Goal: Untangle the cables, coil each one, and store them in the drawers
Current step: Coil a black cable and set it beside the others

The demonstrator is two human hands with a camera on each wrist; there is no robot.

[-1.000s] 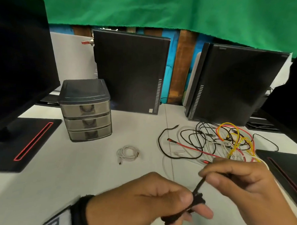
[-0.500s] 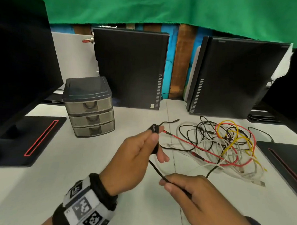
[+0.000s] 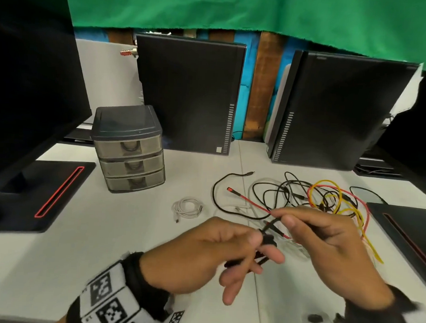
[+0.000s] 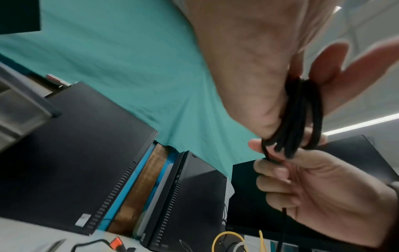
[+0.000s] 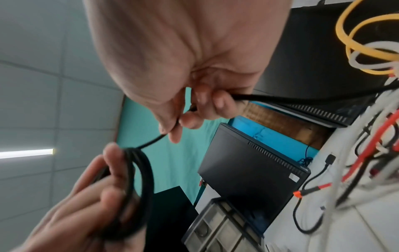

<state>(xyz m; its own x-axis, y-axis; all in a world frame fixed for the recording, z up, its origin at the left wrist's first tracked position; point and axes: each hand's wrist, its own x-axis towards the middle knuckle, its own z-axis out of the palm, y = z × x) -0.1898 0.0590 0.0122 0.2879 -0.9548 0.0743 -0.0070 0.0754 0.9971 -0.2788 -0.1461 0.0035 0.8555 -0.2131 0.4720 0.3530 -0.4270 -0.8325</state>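
Our left hand [image 3: 210, 256] gripped the black cable [image 4: 300, 116] wound into loops around its fingers, probably to keep the coil's shape. Our right hand [image 3: 325, 242] pinched the cable's free length, seemingly feeding the next turn. Blur hid how many loops we held. The drawers [image 3: 131, 155] stood shut at far left.

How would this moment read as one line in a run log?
step: coiling black cable | left hand: holds coil | right hand: pinches loose end | drawers: closed
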